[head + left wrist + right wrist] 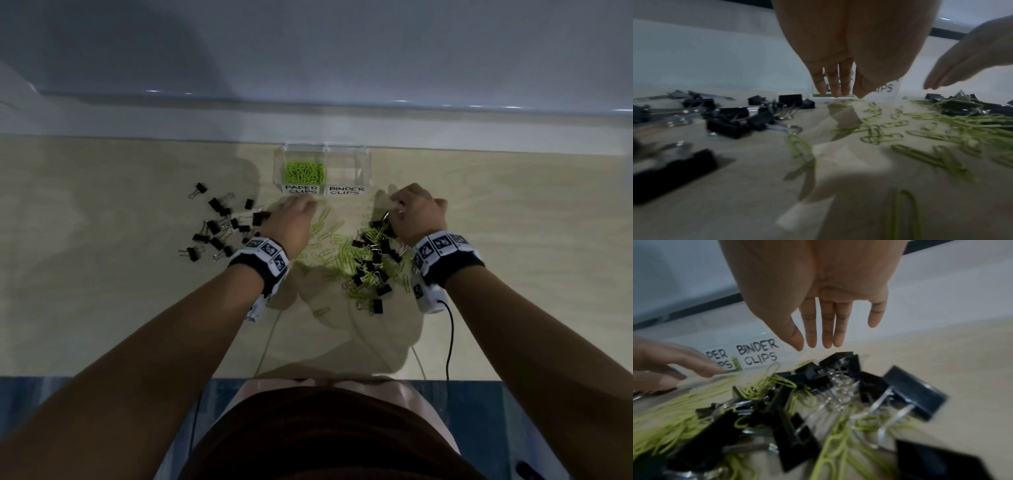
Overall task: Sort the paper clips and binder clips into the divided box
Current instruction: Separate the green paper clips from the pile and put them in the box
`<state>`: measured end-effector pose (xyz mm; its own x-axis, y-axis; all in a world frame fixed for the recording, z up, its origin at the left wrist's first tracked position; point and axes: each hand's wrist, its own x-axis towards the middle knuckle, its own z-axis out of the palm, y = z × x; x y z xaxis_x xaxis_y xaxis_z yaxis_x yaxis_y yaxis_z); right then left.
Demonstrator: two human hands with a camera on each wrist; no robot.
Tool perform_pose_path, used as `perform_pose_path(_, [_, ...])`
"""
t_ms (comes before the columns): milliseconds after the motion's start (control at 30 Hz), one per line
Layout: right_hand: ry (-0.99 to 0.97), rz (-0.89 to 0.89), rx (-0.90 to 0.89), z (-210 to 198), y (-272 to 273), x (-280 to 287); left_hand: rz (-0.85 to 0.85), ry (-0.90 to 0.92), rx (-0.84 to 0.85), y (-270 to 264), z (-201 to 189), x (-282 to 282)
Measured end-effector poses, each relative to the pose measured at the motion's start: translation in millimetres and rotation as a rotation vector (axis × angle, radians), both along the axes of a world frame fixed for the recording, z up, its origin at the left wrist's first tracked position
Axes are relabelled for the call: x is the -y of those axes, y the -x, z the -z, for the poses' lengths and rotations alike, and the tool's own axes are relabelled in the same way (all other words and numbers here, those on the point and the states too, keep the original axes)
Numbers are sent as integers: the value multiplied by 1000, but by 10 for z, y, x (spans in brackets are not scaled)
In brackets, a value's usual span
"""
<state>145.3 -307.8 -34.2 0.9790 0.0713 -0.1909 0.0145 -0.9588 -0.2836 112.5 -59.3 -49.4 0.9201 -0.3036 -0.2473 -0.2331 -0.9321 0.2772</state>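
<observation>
The left hand [291, 219] reaches toward the front of the divided box [322, 150]. From above only its back shows, but the left wrist view shows the palm side: fingers [835, 84] straight and close together, tips pointing down just above the worktop [102, 291], holding nothing. The right hand [416, 212] looks curled from overhead, over the top of the mixed pile. The right wrist view shows its fingers [827, 327] straight and slightly spread, empty, hanging above the black clips.

The box is clear plastic with two compartments. Its left one, labelled PAPER CLIPS, holds a heap of green paper clips [304, 172]; its right one, labelled BINDER CLIPS, looks see-through from above, with no clips visible in it. The box stands at the far edge of the worktop, against a pale ledge.

Between the hands lie loose green paper clips [329, 233], scattered singly. Under and near the right hand sits a tangled pile [373, 263] of black binder clips with silver handles, mixed with more green ones. The right wrist view shows how tightly they interlock. A separate group of binder clips [219, 226] lies spread out to the left of the left hand, free of green ones.

Bare worktop stretches far to the left and right. Cables run from the wrist bands [442, 253] toward the near edge.
</observation>
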Motion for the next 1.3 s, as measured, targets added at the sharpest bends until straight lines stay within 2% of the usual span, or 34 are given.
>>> perform_pose_path(133, [145,-131,-147,11,-16,-268,29,-81,-43,60,11,91])
perform_pose_path(233, [226,-197,-113,46,121,-442,87,-88,1,168,33,27])
perform_pose_path(333, [262,-294,-91,25,373,-613,165,-100,-44,340,53,-78])
perform_pose_path(433, [206,-479,-65,10,626,-785,247,-5,-57,499,79,-244])
perform_pose_path(500, [172,-571,-70,24,676,-859,232,108,12,604,95,-356])
perform_pose_path(567, [130,-578,-85,13,603,-905,84,195,46,716,81,-468])
perform_pose_path(667, [-12,-504,-134,-31,437,-952,-180,245,-68,897,23,-600])
perform_pose_path(867, [59,-536,-230,-10,386,-1081,-298,278,-163,990,46,-578])
perform_pose_path(1100, [-52,-649,-211,5,694,-944,-247,314,-158,710,22,-262])
perform_pose_path(1167, [-94,-580,-195,-41,699,-850,-223,318,-113,660,21,-219])
perform_pose_path(1233, [-50,-478,-245,-64,685,-774,-190,293,-101,621,36,-208])
perform_pose_path(1300, [8,-475,-295,-62,683,-753,-133,213,-124,595,30,-194])
